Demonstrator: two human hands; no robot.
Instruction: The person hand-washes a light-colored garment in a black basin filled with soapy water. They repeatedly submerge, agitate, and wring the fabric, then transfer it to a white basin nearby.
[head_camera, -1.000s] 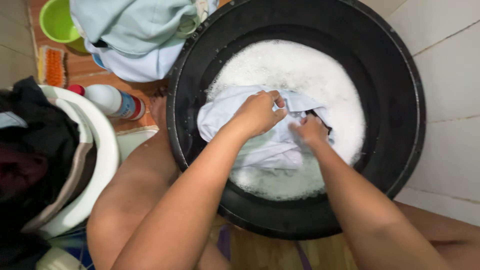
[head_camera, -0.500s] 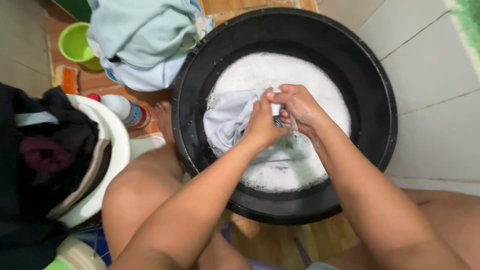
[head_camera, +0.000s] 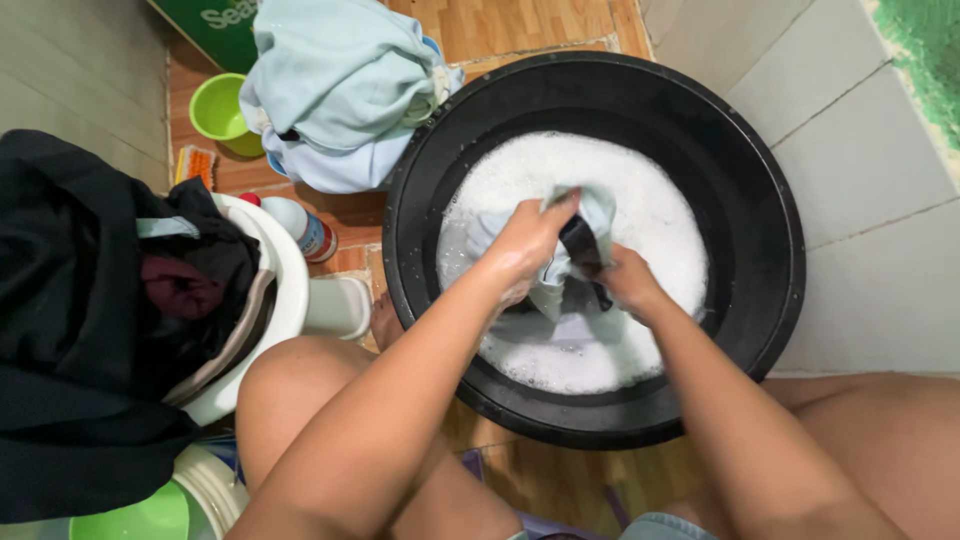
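A big round black tub (head_camera: 745, 180) full of white soapy foam (head_camera: 650, 210) sits on the floor in front of me. Both hands work a wet pale blue-white garment (head_camera: 592, 215) with a dark part over the foam. My left hand (head_camera: 525, 245) grips a bunched fold of it and lifts it up. My right hand (head_camera: 625, 280) clutches the cloth just beside, close to the left hand. The lower part of the garment lies in the suds.
A heap of light blue laundry (head_camera: 335, 90) rests by the tub's left rim. A white basin (head_camera: 285, 300) holds dark clothes (head_camera: 90, 320). A green cup (head_camera: 220, 110), a white bottle (head_camera: 300, 228) and an orange scrub brush (head_camera: 195, 165) lie on the wooden floor. White tiles lie to the right.
The hands have pulled the garment into a tighter bunch and raised it. My right hand slid lower and nearer me. The camera shifted, so the tub sits more to the right.
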